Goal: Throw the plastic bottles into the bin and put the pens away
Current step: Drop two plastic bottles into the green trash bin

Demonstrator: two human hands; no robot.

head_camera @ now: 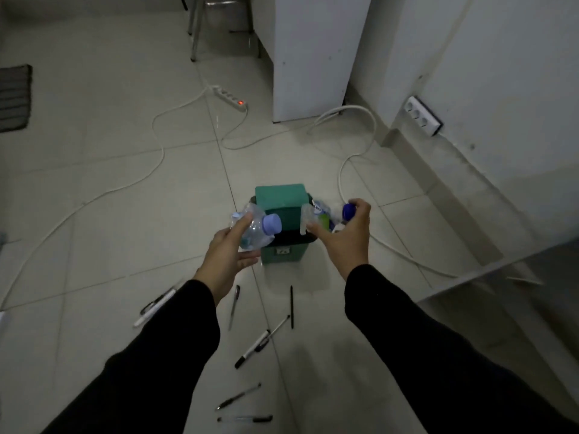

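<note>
A small green bin [283, 256] stands on the tiled floor with its lid [283, 203] raised. My left hand [227, 261] holds a crumpled clear plastic bottle [252, 230] with a pale blue cap at the bin's left rim. My right hand [346, 238] is at the right rim, gripping a bottle with a dark blue cap [348, 210]; more bottles [319, 216] sit under it, partly hidden. Several pens [252, 349] lie scattered on the floor between me and the bin.
White cables [156, 142] and a power strip [230, 98] with a red light snake across the floor behind the bin. A white cabinet [310, 57] and wall with sockets [421, 115] stand at the right. Chair legs [195, 32] are far back, a dark mat [14, 97] at left.
</note>
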